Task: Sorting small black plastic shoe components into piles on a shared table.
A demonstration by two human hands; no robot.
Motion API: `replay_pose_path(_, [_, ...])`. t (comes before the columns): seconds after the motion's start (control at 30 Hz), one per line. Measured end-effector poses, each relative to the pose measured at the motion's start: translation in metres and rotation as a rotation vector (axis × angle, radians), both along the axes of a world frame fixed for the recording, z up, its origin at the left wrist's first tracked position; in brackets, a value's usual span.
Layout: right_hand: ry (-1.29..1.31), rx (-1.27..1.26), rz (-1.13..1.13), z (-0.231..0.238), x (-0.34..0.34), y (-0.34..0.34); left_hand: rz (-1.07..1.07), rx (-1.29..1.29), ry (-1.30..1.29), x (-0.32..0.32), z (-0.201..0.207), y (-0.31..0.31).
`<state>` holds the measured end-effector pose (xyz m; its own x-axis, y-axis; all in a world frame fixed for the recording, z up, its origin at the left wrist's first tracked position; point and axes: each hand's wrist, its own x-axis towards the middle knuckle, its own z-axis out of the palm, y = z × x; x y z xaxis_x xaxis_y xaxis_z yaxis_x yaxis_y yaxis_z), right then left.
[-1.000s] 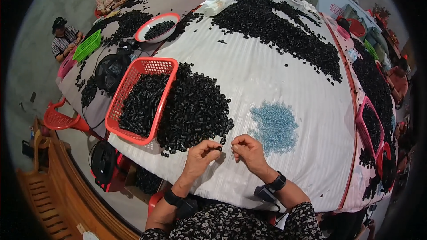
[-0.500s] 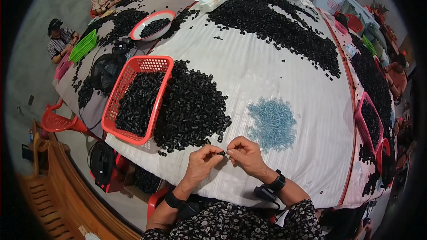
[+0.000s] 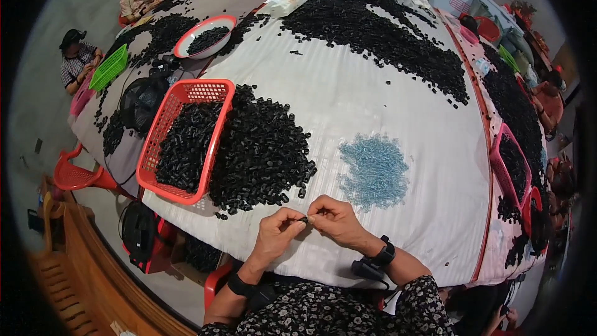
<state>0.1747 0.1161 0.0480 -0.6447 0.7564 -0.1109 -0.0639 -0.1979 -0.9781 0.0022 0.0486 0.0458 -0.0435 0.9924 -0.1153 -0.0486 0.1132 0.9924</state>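
Observation:
My left hand (image 3: 277,235) pinches a small black cylindrical piece (image 3: 304,219) between thumb and fingertips, just above the cloth-covered table. Pressed up against that piece are the closed fingertips of my right hand (image 3: 339,221); whatever they grip is too small to make out. Beyond my right hand lies a loose pile of small clear, bluish plastic pieces (image 3: 374,172). A heap of black cylindrical pieces (image 3: 264,155) spreads ahead of my left hand. At its left side stands a red slotted basket (image 3: 215,143), tilted and holding more black pieces.
A wide spread of black pieces (image 3: 379,31) covers the far part of the white cloth (image 3: 429,211). A red-rimmed white basin (image 3: 214,50) and a green basket (image 3: 111,68) are at far left, a pink basket (image 3: 497,158) at right. Several people sit around the table.
My fingertips have come closer together, the right ones now meeting the black piece held in my left. The whole view has shifted slightly.

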Motion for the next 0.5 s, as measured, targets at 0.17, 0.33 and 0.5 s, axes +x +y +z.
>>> replay_pose_path(0.17, [0.037,-0.154,0.065,-0.001,-0.001,0.001,0.003,0.003,0.007,-0.001,-0.004,-0.004])
replay_pose_path(0.33, [0.136,-0.241,0.095,-0.012,0.0,0.003,-0.028,-0.001,-0.022,-0.001,-0.004,-0.003])
replay_pose_path(0.5, [0.104,-0.361,0.234,-0.008,0.001,0.008,-0.07,-0.068,-0.058,-0.003,0.001,-0.011])
